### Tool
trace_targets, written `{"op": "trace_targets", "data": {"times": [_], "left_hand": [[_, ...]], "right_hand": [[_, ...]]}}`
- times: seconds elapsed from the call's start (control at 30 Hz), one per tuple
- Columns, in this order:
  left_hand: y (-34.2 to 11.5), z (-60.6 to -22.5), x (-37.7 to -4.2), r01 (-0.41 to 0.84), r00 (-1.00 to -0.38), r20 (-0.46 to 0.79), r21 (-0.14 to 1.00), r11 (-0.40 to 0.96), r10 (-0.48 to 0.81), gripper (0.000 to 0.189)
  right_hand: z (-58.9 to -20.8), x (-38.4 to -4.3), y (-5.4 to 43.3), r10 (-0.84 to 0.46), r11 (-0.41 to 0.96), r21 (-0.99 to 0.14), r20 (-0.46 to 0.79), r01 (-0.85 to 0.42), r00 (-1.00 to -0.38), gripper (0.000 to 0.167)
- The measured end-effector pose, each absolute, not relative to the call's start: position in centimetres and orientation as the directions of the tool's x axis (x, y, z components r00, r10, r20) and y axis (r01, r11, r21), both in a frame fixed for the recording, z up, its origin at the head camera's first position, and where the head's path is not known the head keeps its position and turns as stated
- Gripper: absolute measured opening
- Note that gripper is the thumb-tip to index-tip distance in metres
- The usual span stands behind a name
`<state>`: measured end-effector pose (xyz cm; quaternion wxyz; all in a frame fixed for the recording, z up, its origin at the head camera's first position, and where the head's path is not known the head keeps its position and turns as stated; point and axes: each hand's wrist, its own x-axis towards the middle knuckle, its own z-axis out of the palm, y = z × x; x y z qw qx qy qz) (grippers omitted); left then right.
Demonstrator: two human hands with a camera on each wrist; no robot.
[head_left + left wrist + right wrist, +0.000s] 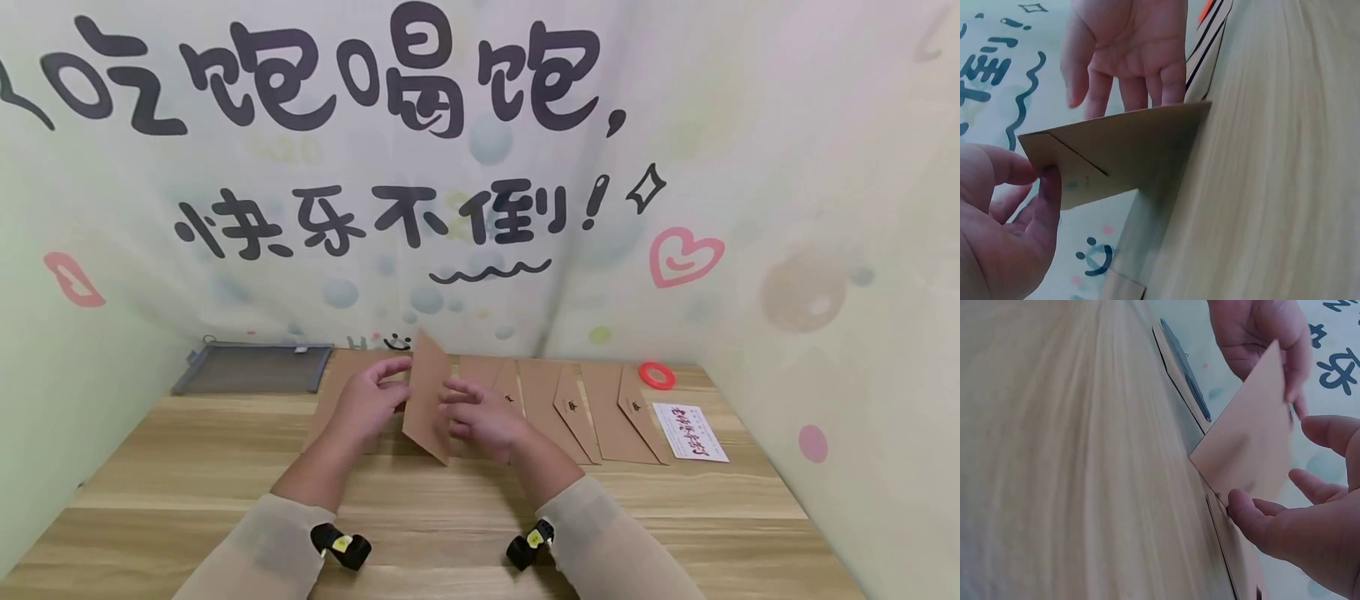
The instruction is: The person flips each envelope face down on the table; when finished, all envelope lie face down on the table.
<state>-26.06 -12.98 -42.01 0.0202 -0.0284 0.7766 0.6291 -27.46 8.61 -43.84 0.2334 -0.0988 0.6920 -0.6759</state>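
A brown kraft envelope point(427, 396) stands tilted on edge above the table, its flap side facing my left hand. My left hand point(372, 398) pinches it near its edge between thumb and fingers, as the left wrist view shows on the envelope point(1129, 140). On the other side, my right hand point(483, 414) has its fingers spread and loosely bent close to the envelope's plain face. In the right wrist view a right fingertip point(1239, 501) meets or nearly meets the lower edge; contact is hard to tell.
More kraft envelopes lie in a row along the back, including one at left point(345, 379) and one at right point(607, 408). A grey zip pouch point(255, 369) is back left. A red ring point(657, 376) and a white card with red writing point(690, 432) lie at right.
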Motion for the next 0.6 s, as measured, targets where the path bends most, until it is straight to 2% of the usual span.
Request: {"op": "trace_targets", "data": {"times": [0.6], "left_hand": [[-14.9, -43.9, -26.7, -0.045, -0.999, -0.052, 0.906, 0.421, 0.005, 0.057]], "right_hand": [[-44.1, -28.1, 9.4, -0.427, 0.084, -0.979, -0.205, 0.187, -0.881, 0.064]]}}
